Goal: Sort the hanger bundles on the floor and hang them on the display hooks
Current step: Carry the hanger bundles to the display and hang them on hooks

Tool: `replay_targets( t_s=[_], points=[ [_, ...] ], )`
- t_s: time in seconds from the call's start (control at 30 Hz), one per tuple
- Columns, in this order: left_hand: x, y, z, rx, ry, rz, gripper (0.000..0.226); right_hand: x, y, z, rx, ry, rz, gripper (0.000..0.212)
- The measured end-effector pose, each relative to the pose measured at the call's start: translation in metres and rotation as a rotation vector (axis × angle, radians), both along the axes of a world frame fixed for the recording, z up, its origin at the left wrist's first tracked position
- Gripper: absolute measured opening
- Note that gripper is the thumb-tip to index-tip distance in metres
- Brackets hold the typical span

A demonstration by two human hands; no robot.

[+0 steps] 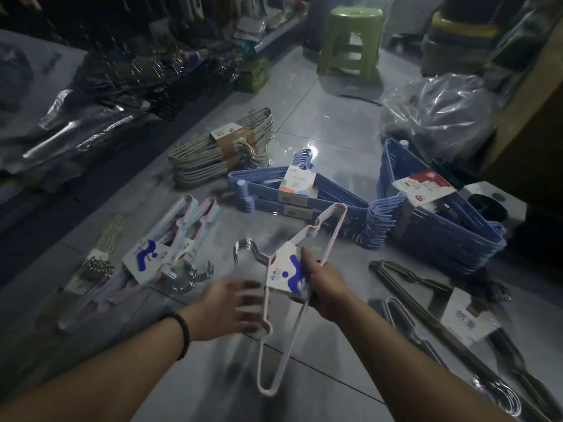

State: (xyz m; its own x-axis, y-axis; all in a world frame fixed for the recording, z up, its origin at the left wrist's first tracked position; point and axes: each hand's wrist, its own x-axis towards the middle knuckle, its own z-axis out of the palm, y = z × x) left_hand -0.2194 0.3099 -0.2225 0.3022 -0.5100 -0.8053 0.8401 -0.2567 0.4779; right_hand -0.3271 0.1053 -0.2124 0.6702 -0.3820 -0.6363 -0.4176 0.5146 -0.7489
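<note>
My right hand (324, 284) grips a pink hanger bundle (286, 336) by its white-and-blue paper label, held above the floor with its metal hooks pointing left. My left hand (237, 306) is blurred, fingers spread, just left of that bundle and holding nothing. On the floor lie other bundles: pastel pink and blue ones (170, 254) at the left, grey ones (219, 150) farther back, blue ones (292, 190) in the middle, a taller blue stack (432, 220) at the right, and dark metal ones (451, 306) at the near right.
A green plastic stool (350, 38) stands at the back. A clear plastic bag (438, 111) lies at the back right, beside a brown box edge (530, 117). Packaged goods on low shelves (122, 86) line the left side. The floor is glossy grey tile (335, 123).
</note>
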Motion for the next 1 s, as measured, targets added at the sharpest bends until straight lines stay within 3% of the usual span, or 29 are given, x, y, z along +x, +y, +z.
replay_targets(
  t_s=[0.07,0.13,0.2,0.3,0.4,0.5,0.63,0.7,0.77,0.87,1.0],
  points=[
    [0.012,0.004,0.001,-0.001,-0.080,0.194,0.042,-0.002,0.000,-0.008,-0.112,0.061,0.068,0.060],
    [0.018,0.005,0.003,0.037,-0.106,0.221,0.033,-0.002,0.004,-0.016,-0.159,0.108,0.120,0.058],
    [0.014,0.002,-0.004,0.113,-0.136,0.191,0.024,0.001,0.009,-0.026,-0.152,0.125,0.153,0.055],
    [0.007,-0.001,-0.021,0.316,-0.387,0.029,0.008,0.011,0.017,-0.044,-0.129,0.160,0.138,0.046],
    [0.008,0.000,-0.028,0.382,-0.554,-0.020,0.014,0.017,0.015,-0.060,-0.202,0.218,0.142,0.031],
    [0.023,0.001,-0.023,0.557,-0.770,-0.312,0.006,0.012,-0.002,-0.051,-0.274,0.246,0.243,0.020],
    [0.042,-0.014,-0.002,0.794,-0.887,-0.752,0.059,0.006,-0.054,-0.009,-0.556,0.339,0.587,0.023],
    [0.036,-0.038,0.015,0.852,-1.000,-0.923,0.069,0.001,-0.088,0.022,-0.621,0.403,0.822,0.026],
    [0.023,-0.072,0.040,0.757,-1.146,-1.106,0.065,-0.013,-0.120,0.049,-0.693,0.476,0.929,0.030],
    [-0.003,-0.137,0.077,0.461,-1.251,-1.332,0.040,-0.051,-0.160,0.073,-0.862,0.543,0.968,0.033],
    [-0.062,-0.213,0.096,0.406,-1.363,-1.611,0.045,-0.117,-0.185,0.064,-0.695,0.655,0.932,0.027]
  ],
)
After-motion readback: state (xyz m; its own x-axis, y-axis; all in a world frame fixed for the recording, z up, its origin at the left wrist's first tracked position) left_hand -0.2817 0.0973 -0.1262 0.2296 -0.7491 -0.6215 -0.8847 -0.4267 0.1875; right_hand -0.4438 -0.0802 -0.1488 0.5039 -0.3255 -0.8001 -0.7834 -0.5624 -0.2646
